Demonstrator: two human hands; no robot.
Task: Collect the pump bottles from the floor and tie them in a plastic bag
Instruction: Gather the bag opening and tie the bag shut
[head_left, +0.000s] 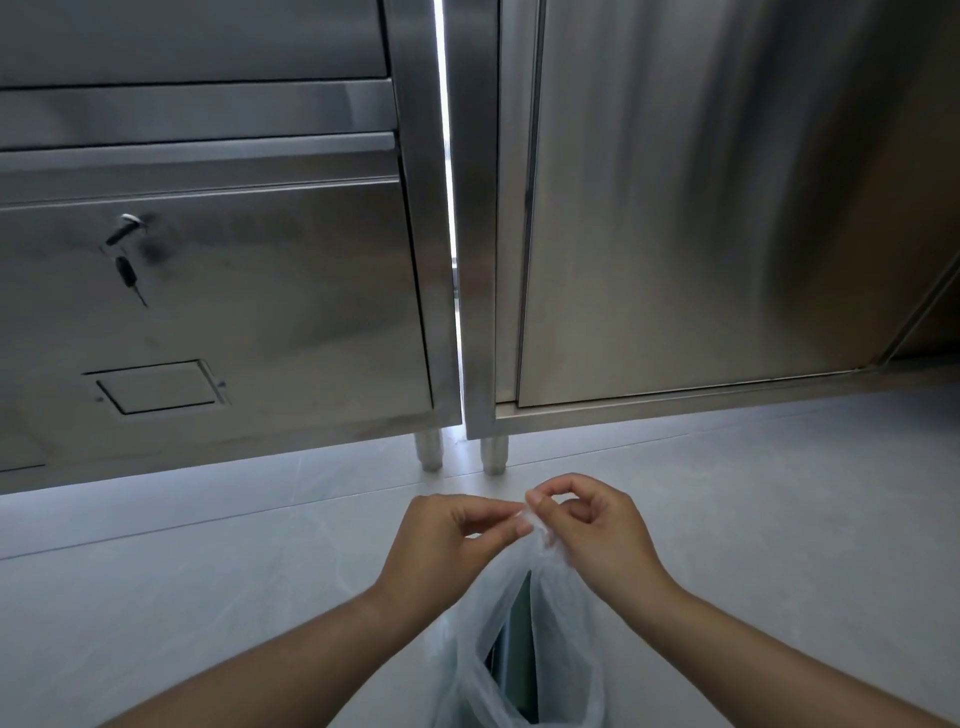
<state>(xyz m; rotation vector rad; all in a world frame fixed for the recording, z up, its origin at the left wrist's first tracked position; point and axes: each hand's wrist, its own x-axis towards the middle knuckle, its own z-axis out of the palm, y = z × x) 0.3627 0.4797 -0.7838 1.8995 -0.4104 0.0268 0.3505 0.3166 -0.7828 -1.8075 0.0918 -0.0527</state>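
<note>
A thin, see-through white plastic bag (561, 639) hangs below my hands at the bottom centre. Its handles are gathered to a point between my fingertips. My left hand (447, 545) pinches the bag's top from the left. My right hand (597, 530) pinches it from the right, thumb and forefinger touching the plastic. Through the gap under the handles a dark green shape (511, 644) shows inside the bag; I cannot tell whether it is a pump bottle. No bottle lies on the visible floor.
Two stainless-steel cabinets stand ahead on short round legs (430, 451). The left cabinet (234, 291) has keys hanging in a lock (127, 244). The right cabinet (675, 208) has a tall door. Pale grey floor tiles (208, 571) spread around my arms.
</note>
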